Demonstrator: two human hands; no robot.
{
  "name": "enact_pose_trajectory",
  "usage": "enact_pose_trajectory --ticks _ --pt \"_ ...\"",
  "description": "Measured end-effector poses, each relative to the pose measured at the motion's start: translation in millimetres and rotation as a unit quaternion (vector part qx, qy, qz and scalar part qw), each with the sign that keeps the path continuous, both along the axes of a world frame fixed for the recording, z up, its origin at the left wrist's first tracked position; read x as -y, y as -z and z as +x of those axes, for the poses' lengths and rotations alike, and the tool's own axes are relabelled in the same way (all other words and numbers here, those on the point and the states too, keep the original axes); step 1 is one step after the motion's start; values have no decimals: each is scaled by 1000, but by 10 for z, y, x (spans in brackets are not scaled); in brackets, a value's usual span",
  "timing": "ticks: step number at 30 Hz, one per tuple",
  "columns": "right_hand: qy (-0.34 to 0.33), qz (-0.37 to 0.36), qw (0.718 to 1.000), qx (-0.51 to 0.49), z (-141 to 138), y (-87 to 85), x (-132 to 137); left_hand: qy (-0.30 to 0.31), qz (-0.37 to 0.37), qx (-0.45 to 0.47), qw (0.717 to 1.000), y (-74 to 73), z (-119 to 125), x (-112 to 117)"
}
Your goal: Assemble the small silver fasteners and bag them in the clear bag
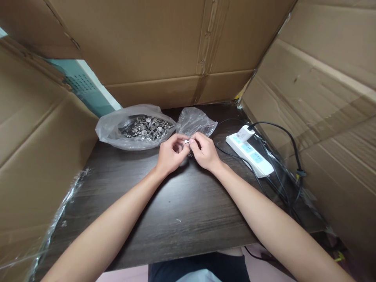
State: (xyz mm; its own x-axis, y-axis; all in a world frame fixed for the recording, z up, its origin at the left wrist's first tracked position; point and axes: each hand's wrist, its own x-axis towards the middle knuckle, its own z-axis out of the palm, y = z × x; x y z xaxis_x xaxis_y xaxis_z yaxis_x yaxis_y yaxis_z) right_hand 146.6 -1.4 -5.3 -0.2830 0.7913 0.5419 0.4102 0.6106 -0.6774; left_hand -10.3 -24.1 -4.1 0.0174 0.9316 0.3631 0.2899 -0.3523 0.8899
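My left hand [170, 153] and my right hand [205, 150] meet over the middle of the dark wooden table [164, 211]. Both pinch a small metal part [186, 141] between their fingertips. Just behind them lies a clear plastic bag [110, 131] holding several small round metal parts [147, 127]. A second, crumpled clear bag [195, 119] lies right behind my right hand, and its contents cannot be made out.
A white power strip [254, 156] with a white plug and black cables [282, 172] lies at the right. Cardboard boxes [164, 47] wall in the table at the back, left and right. Loose plastic film [58, 219] hangs along the left edge.
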Motion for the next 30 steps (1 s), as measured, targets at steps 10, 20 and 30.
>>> enact_pose_trajectory --ticks 10,20,30 --pt "2 -17 999 -46 47 -37 3 12 13 -17 1000 -7 -15 23" --pt "-20 -49 998 -31 30 -25 6 21 7 -9 1000 -8 -15 23" --pt "-4 -60 998 -26 21 -21 7 37 21 -30 999 -6 -14 28"
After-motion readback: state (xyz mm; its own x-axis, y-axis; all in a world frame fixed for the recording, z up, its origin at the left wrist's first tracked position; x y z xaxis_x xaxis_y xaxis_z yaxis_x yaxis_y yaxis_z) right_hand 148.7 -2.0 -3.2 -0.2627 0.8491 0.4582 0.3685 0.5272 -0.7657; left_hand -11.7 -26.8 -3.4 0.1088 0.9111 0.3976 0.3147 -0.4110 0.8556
